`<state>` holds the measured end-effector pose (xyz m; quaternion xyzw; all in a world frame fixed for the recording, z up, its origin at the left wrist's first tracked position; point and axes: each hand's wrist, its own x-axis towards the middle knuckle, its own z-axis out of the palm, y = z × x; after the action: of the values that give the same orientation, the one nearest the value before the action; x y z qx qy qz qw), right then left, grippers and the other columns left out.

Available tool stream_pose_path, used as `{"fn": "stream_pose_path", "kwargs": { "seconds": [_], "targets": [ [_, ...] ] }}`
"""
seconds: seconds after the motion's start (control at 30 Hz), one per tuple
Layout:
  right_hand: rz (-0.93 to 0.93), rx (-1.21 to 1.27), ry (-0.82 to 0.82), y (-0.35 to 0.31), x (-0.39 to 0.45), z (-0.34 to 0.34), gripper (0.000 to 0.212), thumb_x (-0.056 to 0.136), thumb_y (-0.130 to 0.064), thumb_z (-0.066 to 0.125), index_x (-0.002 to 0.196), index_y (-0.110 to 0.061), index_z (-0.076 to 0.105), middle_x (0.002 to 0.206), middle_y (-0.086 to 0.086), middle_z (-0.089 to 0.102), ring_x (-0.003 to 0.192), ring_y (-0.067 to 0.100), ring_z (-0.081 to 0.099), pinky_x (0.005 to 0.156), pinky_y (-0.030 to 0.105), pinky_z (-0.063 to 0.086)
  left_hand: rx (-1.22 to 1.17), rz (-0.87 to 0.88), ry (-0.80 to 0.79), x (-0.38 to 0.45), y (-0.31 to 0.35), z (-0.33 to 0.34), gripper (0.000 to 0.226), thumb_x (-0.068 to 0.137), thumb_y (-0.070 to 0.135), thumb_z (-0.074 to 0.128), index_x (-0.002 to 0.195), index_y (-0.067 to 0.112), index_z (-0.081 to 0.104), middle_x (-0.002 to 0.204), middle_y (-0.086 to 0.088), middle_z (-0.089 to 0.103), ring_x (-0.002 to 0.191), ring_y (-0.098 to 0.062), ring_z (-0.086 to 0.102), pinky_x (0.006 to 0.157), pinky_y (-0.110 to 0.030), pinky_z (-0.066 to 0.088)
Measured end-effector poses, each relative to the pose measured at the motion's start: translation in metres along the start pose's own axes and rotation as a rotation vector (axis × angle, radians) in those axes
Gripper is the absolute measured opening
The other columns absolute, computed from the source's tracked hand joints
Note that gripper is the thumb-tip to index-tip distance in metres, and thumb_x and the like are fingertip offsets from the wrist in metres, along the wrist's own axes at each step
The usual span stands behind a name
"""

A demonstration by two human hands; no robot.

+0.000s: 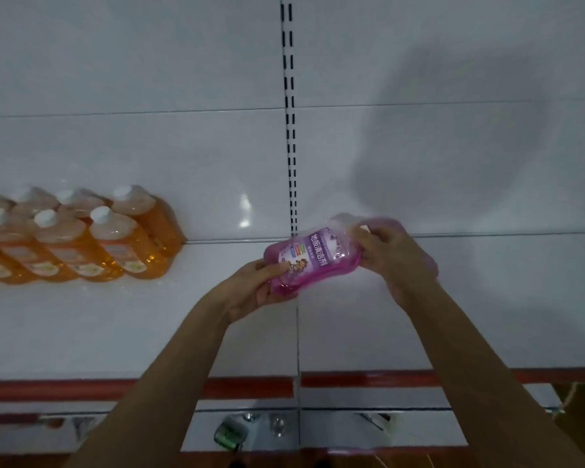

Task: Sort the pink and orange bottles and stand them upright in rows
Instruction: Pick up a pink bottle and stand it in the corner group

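A pink bottle [313, 256] with a purple label is held on its side above the white shelf [183, 319], near the middle seam. My left hand [257, 288] grips its lower end, and my right hand [392, 255] grips its upper end, hiding the cap. A second pink shape behind my right hand may be another bottle; I cannot tell. Several orange bottles [115, 238] with white caps stand upright in rows at the shelf's left, against the back wall.
A slotted upright rail [289, 130] runs down the white back panel. The shelf's front edge carries a red strip [132, 388]. A lower shelf [352, 423] shows below, with a green object [230, 434] on it.
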<state>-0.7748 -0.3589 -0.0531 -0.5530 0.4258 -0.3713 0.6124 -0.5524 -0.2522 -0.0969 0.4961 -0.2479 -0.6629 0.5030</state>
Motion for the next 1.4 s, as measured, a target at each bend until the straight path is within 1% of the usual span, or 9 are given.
{"fn": "stream_pose_path", "kwargs": {
  "seconds": [0.13,0.23,0.37,0.6,0.7,0.97,1.13,1.3,1.4],
  "targets": [
    [-0.089,0.034,-0.158,-0.011,0.003,0.064,0.04,0.082,-0.044,0.075,0.105,-0.011,0.073,0.098,0.007,0.076,0.09,0.021,0.072,0.09,0.047,0.058,0.065,0.214,0.179,-0.053,-0.003,-0.021,0.065,0.08,0.022,0.08,0.137,0.011,0.052,0.124,-0.012,0.07,0.112,-0.028,0.068,0.091,-0.037,0.058],
    [-0.154,0.108,-0.363,-0.027,-0.008,0.128,0.042,0.082,-0.041,0.074,0.113,-0.013,0.069,0.104,0.003,0.076,0.093,0.017,0.071,0.084,0.037,0.055,-0.057,0.389,0.321,-0.099,0.002,-0.043,0.087,0.059,0.035,0.093,0.133,0.012,0.054,0.12,-0.01,0.071,0.104,-0.023,0.07,0.085,-0.034,0.06],
    [-0.237,0.027,-0.665,-0.047,-0.04,0.22,0.047,0.083,-0.033,0.078,0.126,-0.023,0.061,0.115,0.003,0.073,0.103,0.023,0.072,0.083,0.044,0.059,-0.119,0.518,0.478,-0.174,0.007,-0.082,0.103,0.055,0.045,0.093,0.139,0.006,0.047,0.119,-0.012,0.068,0.103,-0.023,0.068,0.088,-0.037,0.058],
    [-0.295,-0.041,-0.82,-0.047,-0.117,0.39,0.052,0.068,-0.046,0.079,0.113,-0.024,0.065,0.105,0.001,0.076,0.092,0.016,0.075,0.078,0.038,0.061,0.004,0.502,0.742,-0.327,0.005,-0.182,0.047,0.075,0.028,0.074,0.118,0.017,0.06,0.109,-0.007,0.074,0.102,-0.023,0.072,0.094,-0.036,0.057],
    [-0.308,-0.056,-0.902,-0.042,-0.155,0.466,0.054,0.07,-0.051,0.077,0.114,-0.021,0.067,0.104,0.0,0.076,0.093,0.019,0.075,0.083,0.045,0.061,0.021,0.493,0.836,-0.387,-0.006,-0.232,0.053,0.072,0.027,0.077,0.122,0.016,0.06,0.113,-0.01,0.073,0.104,-0.025,0.072,0.096,-0.039,0.057],
    [-0.407,-0.187,-0.926,-0.033,-0.205,0.613,0.06,0.067,-0.064,0.073,0.111,-0.024,0.067,0.102,-0.003,0.075,0.092,0.016,0.073,0.082,0.045,0.061,0.01,0.481,0.958,-0.467,-0.009,-0.355,0.067,0.076,0.031,0.083,0.135,0.023,0.052,0.126,-0.007,0.066,0.107,-0.02,0.071,0.093,-0.041,0.058],
    [-0.447,-0.286,-0.879,-0.016,-0.188,0.689,0.061,0.073,-0.061,0.075,0.118,-0.022,0.066,0.105,-0.003,0.075,0.094,0.017,0.072,0.082,0.045,0.062,0.074,0.492,0.968,-0.472,0.007,-0.423,0.043,0.084,0.026,0.077,0.122,0.034,0.057,0.119,0.002,0.068,0.099,-0.013,0.073,0.078,-0.025,0.06],
    [-0.479,-0.355,-0.843,0.007,-0.15,0.766,0.048,0.081,-0.048,0.075,0.12,-0.023,0.064,0.106,-0.006,0.073,0.094,0.012,0.071,0.081,0.036,0.06,0.089,0.461,0.964,-0.457,0.032,-0.504,0.056,0.086,0.026,0.076,0.137,0.026,0.053,0.122,-0.003,0.067,0.103,-0.02,0.072,0.08,-0.029,0.061],
    [-0.467,-0.387,-0.821,0.024,-0.125,0.814,0.06,0.074,-0.061,0.072,0.123,-0.028,0.059,0.11,-0.008,0.071,0.097,0.012,0.069,0.083,0.034,0.057,0.086,0.439,0.959,-0.449,0.054,-0.561,0.057,0.085,0.018,0.077,0.137,0.023,0.054,0.121,-0.008,0.065,0.102,-0.02,0.071,0.073,-0.025,0.059]
  ]
}}
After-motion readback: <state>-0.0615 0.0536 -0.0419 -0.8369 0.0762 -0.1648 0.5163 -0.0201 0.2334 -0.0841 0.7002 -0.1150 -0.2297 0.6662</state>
